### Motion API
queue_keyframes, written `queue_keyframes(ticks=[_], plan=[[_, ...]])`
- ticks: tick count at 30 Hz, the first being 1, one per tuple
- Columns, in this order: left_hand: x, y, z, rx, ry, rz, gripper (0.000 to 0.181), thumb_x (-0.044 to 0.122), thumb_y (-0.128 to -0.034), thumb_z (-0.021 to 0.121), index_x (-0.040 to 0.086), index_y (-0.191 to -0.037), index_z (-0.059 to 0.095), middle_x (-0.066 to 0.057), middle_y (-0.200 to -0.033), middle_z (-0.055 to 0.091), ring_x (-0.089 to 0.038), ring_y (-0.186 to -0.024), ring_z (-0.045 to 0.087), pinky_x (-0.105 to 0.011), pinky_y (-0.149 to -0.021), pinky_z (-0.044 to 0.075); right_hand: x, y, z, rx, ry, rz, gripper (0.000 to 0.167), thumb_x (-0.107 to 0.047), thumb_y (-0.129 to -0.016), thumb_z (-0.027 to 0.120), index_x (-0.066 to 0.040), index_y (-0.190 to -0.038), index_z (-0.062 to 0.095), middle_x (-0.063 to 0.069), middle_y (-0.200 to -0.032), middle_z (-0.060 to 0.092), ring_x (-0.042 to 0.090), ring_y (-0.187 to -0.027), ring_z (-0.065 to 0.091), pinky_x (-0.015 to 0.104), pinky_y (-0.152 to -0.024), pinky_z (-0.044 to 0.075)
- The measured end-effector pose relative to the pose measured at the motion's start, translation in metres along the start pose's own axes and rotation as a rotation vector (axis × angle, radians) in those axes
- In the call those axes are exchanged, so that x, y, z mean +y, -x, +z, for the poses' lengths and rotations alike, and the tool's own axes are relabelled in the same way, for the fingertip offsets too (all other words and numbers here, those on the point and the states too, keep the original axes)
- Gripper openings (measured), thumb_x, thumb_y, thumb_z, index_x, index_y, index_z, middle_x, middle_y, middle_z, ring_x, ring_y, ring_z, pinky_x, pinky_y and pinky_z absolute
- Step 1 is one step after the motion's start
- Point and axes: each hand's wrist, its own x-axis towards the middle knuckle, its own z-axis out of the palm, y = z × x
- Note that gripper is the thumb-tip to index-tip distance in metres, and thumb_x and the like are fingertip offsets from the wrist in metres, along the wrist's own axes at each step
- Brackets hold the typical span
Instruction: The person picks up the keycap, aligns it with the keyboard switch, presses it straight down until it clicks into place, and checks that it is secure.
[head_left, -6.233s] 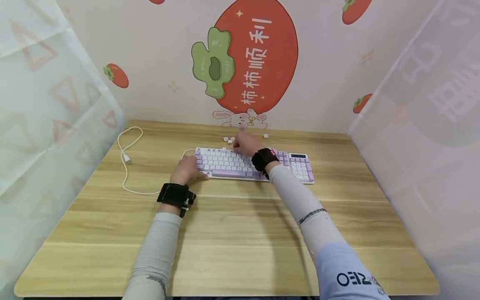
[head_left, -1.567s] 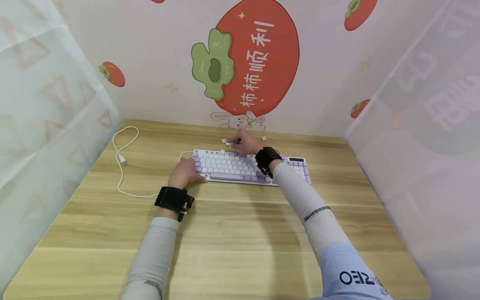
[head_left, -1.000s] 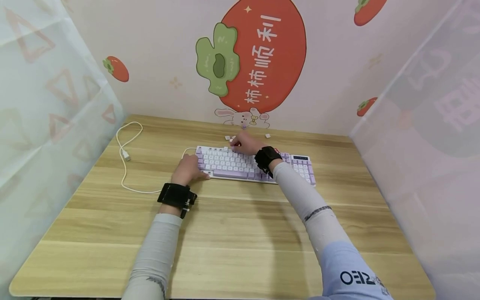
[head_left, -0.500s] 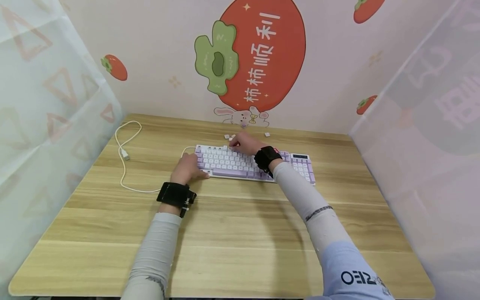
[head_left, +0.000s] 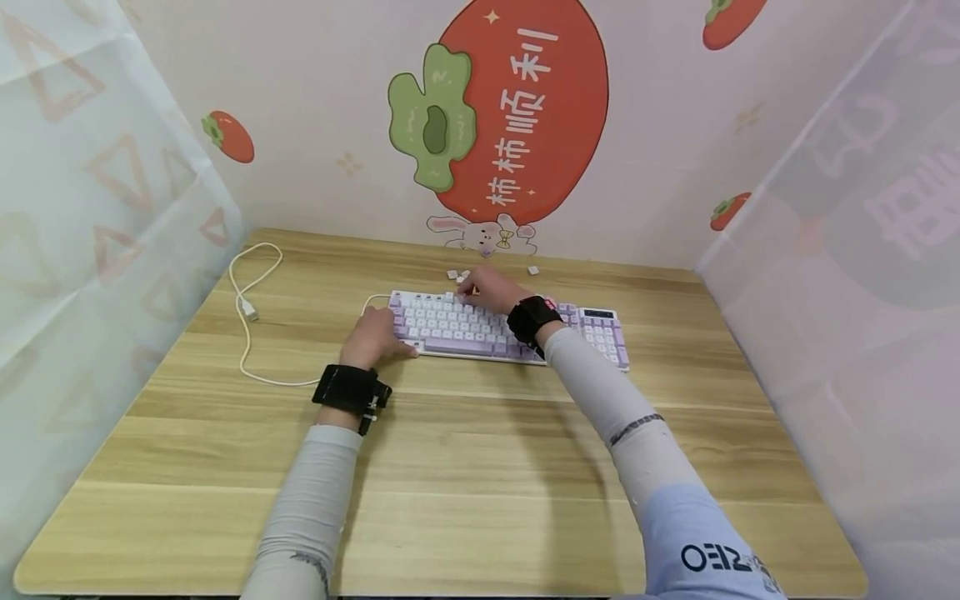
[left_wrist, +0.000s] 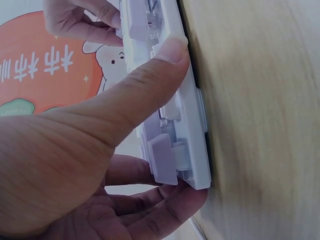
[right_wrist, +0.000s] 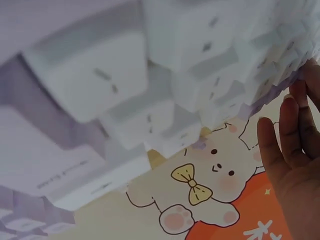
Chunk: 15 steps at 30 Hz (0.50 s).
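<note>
A white and purple keyboard [head_left: 450, 321] lies across the far middle of the table. My left hand [head_left: 369, 337] grips its left end, thumb on the front rim and fingers round the end, as the left wrist view shows. My right hand [head_left: 491, 290] is at the back row of keys, its thumb and finger pinching what looks like a keycap [left_wrist: 119, 32], mostly hidden by the fingertips. Dark bare spots show along the left part of that row, next to a white keycap [head_left: 449, 297]. Several loose white keycaps [head_left: 452, 274] lie just behind the keyboard.
Another loose keycap [head_left: 533, 270] lies further right behind the keyboard. A white USB cable [head_left: 247, 342] loops over the left side of the wooden table [head_left: 480, 500]. A printed backdrop [head_left: 637, 167] rises at the table's back edge, with sheets on both sides.
My right hand was over the loose keycaps behind the keyboard 1.6 s ago. It has since come back towards me onto the back key row. My left hand keeps its grip.
</note>
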Motion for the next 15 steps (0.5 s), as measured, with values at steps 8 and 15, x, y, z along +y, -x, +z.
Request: queue_keyframes(ticks=[8,15], plan=[[0.001,0.001,0.0,-0.003,-0.003,0.005,0.078,0.028,-0.0771,0.089,-0.018,-0.129,0.052,-0.032,-0.126,0.054,-0.041,-0.116,0.047,-0.052,-0.108,0.042,-0.008,0.002,-0.003,0.011,0.067,-0.001,0.011,-0.006,-0.097,0.068,-0.006,-0.101,0.078,0.005,-0.095,0.069,0.018,-0.087,0.057,0.03,-0.082,0.049],[0.002,0.001,0.0,-0.003,0.008,0.002,0.077,0.027,-0.0776,0.089,-0.018,-0.129,0.052,-0.033,-0.128,0.053,-0.041,-0.117,0.047,-0.052,-0.109,0.041,-0.015,0.0,-0.002,0.019,0.143,-0.027,0.025,-0.004,-0.098,0.064,-0.006,-0.073,0.062,0.003,-0.073,0.044,0.017,-0.069,0.041,0.028,-0.067,0.033]])
